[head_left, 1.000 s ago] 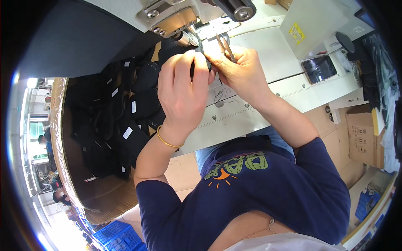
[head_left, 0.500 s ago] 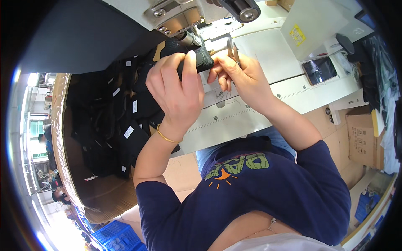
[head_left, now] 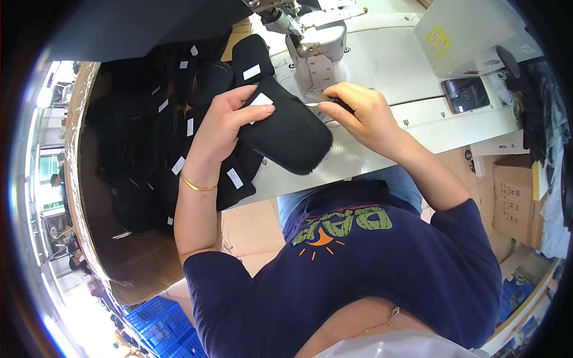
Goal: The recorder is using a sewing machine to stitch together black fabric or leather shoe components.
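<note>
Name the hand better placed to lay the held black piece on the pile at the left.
Probably the left hand: it grips the black piece and is nearer the dark pile. The right hand is farther away and seems occupied with a small tool.

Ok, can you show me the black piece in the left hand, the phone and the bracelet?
Black piece (head_left: 293,134): head view, on its dark face.
Phone (head_left: 465,95): head view, on its screen.
Bracelet (head_left: 198,187): head view, on the front of its band.
</note>
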Demonstrator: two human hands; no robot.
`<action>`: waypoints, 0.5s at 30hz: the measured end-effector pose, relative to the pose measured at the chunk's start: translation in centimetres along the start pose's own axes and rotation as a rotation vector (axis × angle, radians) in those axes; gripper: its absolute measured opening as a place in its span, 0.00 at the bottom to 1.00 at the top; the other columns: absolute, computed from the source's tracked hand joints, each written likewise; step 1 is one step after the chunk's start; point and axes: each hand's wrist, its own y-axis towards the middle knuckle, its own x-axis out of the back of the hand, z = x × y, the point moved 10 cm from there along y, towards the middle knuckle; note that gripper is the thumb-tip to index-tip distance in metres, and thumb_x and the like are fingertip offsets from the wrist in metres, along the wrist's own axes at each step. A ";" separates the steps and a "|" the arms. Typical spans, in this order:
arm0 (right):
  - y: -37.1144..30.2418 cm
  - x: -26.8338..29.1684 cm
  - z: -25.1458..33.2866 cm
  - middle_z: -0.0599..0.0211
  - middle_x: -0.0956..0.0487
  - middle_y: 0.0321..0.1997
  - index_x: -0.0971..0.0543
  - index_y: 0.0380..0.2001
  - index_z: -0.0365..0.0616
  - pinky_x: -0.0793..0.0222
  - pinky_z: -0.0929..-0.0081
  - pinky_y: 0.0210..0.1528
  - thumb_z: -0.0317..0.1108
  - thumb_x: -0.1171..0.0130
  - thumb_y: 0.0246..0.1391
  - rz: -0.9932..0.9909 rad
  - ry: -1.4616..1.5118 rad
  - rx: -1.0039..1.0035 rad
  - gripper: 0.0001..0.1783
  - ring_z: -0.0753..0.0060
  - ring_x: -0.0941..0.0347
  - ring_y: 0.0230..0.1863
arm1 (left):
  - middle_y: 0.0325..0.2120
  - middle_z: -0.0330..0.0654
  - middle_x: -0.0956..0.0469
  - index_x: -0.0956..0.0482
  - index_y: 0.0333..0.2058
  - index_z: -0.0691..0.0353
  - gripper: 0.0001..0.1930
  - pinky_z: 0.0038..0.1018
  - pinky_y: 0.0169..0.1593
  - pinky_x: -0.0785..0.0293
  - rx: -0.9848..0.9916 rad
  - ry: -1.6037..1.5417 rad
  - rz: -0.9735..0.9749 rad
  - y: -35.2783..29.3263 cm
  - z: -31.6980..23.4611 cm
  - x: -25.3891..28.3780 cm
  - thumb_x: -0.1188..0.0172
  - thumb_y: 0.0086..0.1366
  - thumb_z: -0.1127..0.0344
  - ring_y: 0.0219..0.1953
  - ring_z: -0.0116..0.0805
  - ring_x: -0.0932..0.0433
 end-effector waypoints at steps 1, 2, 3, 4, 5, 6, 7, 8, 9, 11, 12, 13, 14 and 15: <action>0.1 -0.1 -0.1 0.58 0.23 0.30 0.22 0.36 0.35 0.30 0.70 0.31 0.36 0.39 0.58 0.003 0.000 -0.005 0.12 0.61 0.25 0.28 | 0.33 0.39 0.18 0.21 0.44 0.73 0.16 0.17 0.41 0.28 0.029 -0.043 0.060 0.2 0.3 -1.0 0.36 0.58 0.71 0.34 0.20 0.23; 0.1 -0.5 0.3 0.58 0.23 0.30 0.22 0.36 0.36 0.30 0.70 0.30 0.36 0.39 0.58 0.036 -0.003 0.031 0.12 0.61 0.25 0.27 | 0.33 0.38 0.18 0.21 0.43 0.73 0.15 0.17 0.41 0.28 0.058 -0.085 0.120 0.3 0.5 -2.0 0.36 0.58 0.71 0.34 0.20 0.23; 0.2 -0.9 0.6 0.59 0.22 0.30 0.22 0.36 0.36 0.30 0.70 0.29 0.35 0.39 0.58 0.070 -0.003 0.070 0.11 0.61 0.25 0.27 | 0.33 0.38 0.18 0.21 0.43 0.73 0.15 0.17 0.41 0.28 0.061 -0.086 0.117 0.4 0.5 -2.1 0.36 0.58 0.71 0.34 0.20 0.23; 0.3 -1.0 0.6 0.59 0.22 0.30 0.22 0.36 0.36 0.30 0.70 0.29 0.35 0.39 0.58 0.072 0.000 0.069 0.11 0.61 0.25 0.27 | 0.33 0.38 0.18 0.21 0.44 0.73 0.15 0.17 0.41 0.28 0.096 -0.085 0.168 0.4 0.7 -2.7 0.36 0.58 0.71 0.34 0.20 0.23; 0.4 -1.0 1.0 0.59 0.23 0.29 0.22 0.36 0.36 0.31 0.70 0.29 0.35 0.39 0.58 0.068 -0.010 0.112 0.11 0.61 0.25 0.26 | 0.33 0.38 0.18 0.21 0.44 0.72 0.15 0.16 0.41 0.28 0.131 -0.084 0.219 0.3 1.0 -3.3 0.37 0.58 0.71 0.34 0.20 0.23; 0.4 -0.9 1.5 0.60 0.23 0.28 0.22 0.36 0.37 0.31 0.70 0.28 0.35 0.39 0.58 0.064 -0.023 0.155 0.10 0.61 0.25 0.26 | 0.33 0.38 0.18 0.21 0.44 0.72 0.15 0.16 0.41 0.28 0.130 -0.086 0.220 0.5 1.1 -3.4 0.37 0.58 0.71 0.34 0.20 0.23; 0.3 -0.9 1.4 0.60 0.23 0.28 0.22 0.36 0.37 0.31 0.70 0.28 0.35 0.39 0.58 0.065 -0.026 0.154 0.10 0.61 0.25 0.26 | 0.35 0.39 0.19 0.22 0.45 0.72 0.17 0.16 0.41 0.27 0.106 -0.098 0.204 0.8 1.2 -3.3 0.37 0.58 0.71 0.35 0.21 0.22; 0.1 -0.3 1.0 0.60 0.23 0.27 0.22 0.34 0.39 0.31 0.69 0.27 0.39 0.38 0.57 0.011 -0.010 0.120 0.13 0.60 0.25 0.26 | 0.37 0.40 0.19 0.22 0.47 0.72 0.18 0.16 0.42 0.27 0.082 -0.110 0.187 1.0 1.2 -3.3 0.37 0.58 0.71 0.35 0.21 0.22; 0.2 0.3 0.6 0.61 0.23 0.26 0.21 0.31 0.41 0.31 0.68 0.25 0.43 0.38 0.56 -0.041 0.010 0.090 0.15 0.59 0.25 0.26 | 0.37 0.40 0.19 0.22 0.47 0.72 0.18 0.16 0.42 0.27 0.080 -0.111 0.182 1.0 1.6 -3.4 0.37 0.58 0.71 0.35 0.21 0.22; -0.2 1.4 2.3 0.62 0.24 0.24 0.21 0.33 0.42 0.31 0.69 0.24 0.44 0.36 0.54 -0.086 0.005 0.177 0.16 0.61 0.25 0.24 | 0.41 0.42 0.20 0.28 0.55 0.69 0.22 0.19 0.45 0.25 -0.080 0.053 0.015 1.1 0.8 -1.9 0.42 0.62 0.71 0.40 0.23 0.21; -0.9 1.7 5.6 0.62 0.25 0.23 0.22 0.34 0.39 0.32 0.70 0.23 0.41 0.34 0.53 -0.047 -0.052 0.315 0.16 0.62 0.26 0.22 | 0.41 0.42 0.20 0.28 0.55 0.69 0.22 0.19 0.45 0.25 -0.079 0.049 0.015 1.2 0.8 -1.4 0.42 0.62 0.71 0.40 0.23 0.21; -1.8 1.5 8.1 0.63 0.26 0.22 0.22 0.35 0.37 0.33 0.70 0.23 0.38 0.33 0.52 -0.011 -0.110 0.450 0.15 0.64 0.28 0.20 | 0.44 0.43 0.21 0.29 0.57 0.67 0.23 0.20 0.48 0.25 0.076 -0.113 0.157 1.2 2.0 -2.1 0.44 0.64 0.70 0.43 0.24 0.22; -2.1 0.8 8.5 0.64 0.28 0.21 0.22 0.36 0.38 0.34 0.73 0.21 0.37 0.33 0.51 -0.007 -0.154 0.467 0.15 0.66 0.28 0.19 | 0.46 0.44 0.23 0.31 0.59 0.66 0.23 0.22 0.50 0.26 0.233 -0.274 0.298 0.7 3.0 -3.3 0.45 0.66 0.69 0.45 0.26 0.23; -2.5 0.3 7.6 0.64 0.28 0.21 0.22 0.36 0.38 0.34 0.73 0.21 0.37 0.33 0.51 -0.010 -0.157 0.464 0.15 0.66 0.28 0.19 | 0.46 0.44 0.23 0.31 0.59 0.66 0.23 0.22 0.50 0.26 0.234 -0.273 0.302 0.5 2.9 -3.9 0.45 0.66 0.69 0.45 0.26 0.23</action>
